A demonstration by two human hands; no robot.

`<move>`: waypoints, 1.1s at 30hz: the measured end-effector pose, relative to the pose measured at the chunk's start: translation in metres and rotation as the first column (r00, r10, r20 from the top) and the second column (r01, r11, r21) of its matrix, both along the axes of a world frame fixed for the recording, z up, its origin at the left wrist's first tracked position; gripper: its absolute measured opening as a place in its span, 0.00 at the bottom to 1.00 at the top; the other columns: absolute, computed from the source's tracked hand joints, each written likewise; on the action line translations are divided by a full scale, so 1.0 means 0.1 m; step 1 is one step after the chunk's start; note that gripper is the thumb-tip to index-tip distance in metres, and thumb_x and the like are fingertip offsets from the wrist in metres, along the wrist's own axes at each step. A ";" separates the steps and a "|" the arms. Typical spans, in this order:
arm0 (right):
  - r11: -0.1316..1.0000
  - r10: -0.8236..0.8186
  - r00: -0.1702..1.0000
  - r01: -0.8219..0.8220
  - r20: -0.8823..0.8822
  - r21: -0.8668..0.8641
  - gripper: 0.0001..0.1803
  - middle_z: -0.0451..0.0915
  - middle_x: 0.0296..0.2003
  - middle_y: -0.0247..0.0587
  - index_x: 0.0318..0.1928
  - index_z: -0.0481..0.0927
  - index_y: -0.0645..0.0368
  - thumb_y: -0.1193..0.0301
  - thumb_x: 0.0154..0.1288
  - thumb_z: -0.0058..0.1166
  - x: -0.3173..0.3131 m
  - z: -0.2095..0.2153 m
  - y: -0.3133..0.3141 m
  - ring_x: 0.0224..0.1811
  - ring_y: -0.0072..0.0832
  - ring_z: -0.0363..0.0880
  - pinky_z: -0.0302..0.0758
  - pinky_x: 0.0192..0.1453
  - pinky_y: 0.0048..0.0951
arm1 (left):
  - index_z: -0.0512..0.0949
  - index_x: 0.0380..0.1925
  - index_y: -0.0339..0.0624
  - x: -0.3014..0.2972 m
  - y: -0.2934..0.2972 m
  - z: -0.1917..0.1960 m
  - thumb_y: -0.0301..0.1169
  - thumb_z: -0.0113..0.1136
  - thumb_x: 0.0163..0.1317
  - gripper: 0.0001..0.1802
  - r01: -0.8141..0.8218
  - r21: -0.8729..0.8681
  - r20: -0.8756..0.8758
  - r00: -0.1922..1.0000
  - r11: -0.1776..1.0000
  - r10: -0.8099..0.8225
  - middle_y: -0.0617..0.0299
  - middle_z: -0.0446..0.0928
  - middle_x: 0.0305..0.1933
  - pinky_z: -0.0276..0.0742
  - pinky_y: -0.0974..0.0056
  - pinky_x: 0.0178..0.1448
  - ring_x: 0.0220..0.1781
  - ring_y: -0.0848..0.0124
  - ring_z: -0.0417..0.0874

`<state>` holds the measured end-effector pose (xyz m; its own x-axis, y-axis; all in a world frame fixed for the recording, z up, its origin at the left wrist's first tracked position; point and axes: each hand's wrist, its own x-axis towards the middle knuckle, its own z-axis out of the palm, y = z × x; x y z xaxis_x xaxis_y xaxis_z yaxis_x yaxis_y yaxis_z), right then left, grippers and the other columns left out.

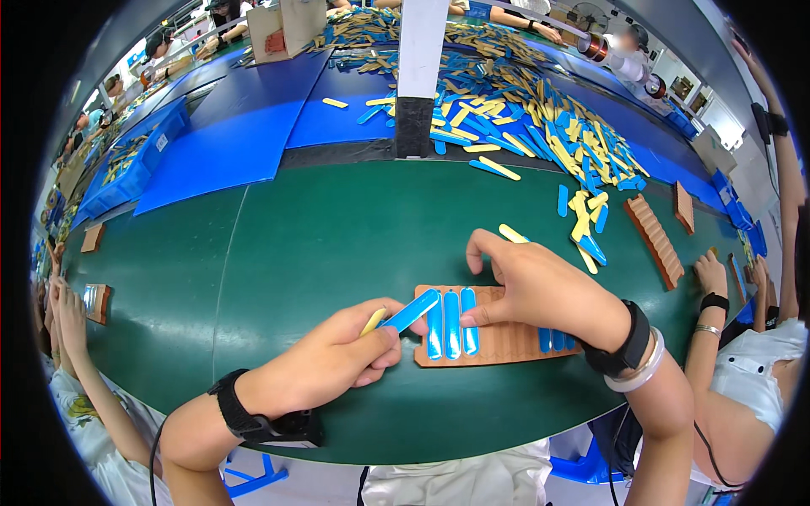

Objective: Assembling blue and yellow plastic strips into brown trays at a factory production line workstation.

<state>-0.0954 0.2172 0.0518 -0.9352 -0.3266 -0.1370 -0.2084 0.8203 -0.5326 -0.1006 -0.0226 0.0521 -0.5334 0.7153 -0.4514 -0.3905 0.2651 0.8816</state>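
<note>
Blue strip (410, 310) in left grip (337, 352)

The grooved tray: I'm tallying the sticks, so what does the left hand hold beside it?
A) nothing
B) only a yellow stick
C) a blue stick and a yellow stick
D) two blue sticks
C: the left hand pinches a blue stick and a yellow stick, just left of the grooved tray.
</note>
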 end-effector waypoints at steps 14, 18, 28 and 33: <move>0.994 0.107 0.991 -0.108 -0.084 -0.009 0.25 0.72 0.29 0.40 0.42 0.72 0.59 0.58 0.49 0.65 0.12 0.02 -0.05 0.36 0.31 0.73 0.69 0.46 0.29 | 0.64 0.51 0.44 -0.01 0.00 -0.02 0.33 0.37 0.70 0.13 0.054 0.044 0.004 0.999 0.998 -0.054 0.68 0.67 0.22 0.55 0.76 0.23 0.20 0.83 0.58; 0.742 0.061 0.926 0.209 0.373 -0.638 0.11 0.77 0.34 0.36 0.37 0.73 0.63 0.71 0.57 0.60 0.22 0.09 -0.25 0.36 0.22 0.76 0.71 0.51 0.27 | 0.67 0.47 0.43 -0.01 0.00 -0.01 0.35 0.40 0.70 0.12 0.116 0.076 0.013 0.993 0.990 -0.118 0.69 0.68 0.21 0.56 0.76 0.24 0.19 0.83 0.58; 0.966 0.232 0.970 -0.238 0.069 0.102 0.21 0.68 0.27 0.36 0.33 0.74 0.61 0.58 0.49 0.66 0.04 0.11 0.25 0.31 0.27 0.69 0.68 0.35 0.26 | 0.66 0.46 0.39 0.10 -0.02 -0.02 0.29 0.42 0.68 0.10 0.001 0.121 0.025 1.000 0.993 -0.004 0.70 0.61 0.25 0.53 0.75 0.25 0.23 0.82 0.57; 0.987 0.153 0.980 -0.159 0.128 0.035 0.21 0.68 0.28 0.36 0.40 0.71 0.58 0.61 0.51 0.64 -0.08 0.03 0.19 0.33 0.27 0.67 0.66 0.37 0.25 | 0.64 0.51 0.38 0.07 0.02 -0.04 0.22 0.39 0.64 0.15 -0.054 0.184 0.114 0.993 0.981 0.033 0.65 0.67 0.32 0.56 0.76 0.26 0.24 0.82 0.59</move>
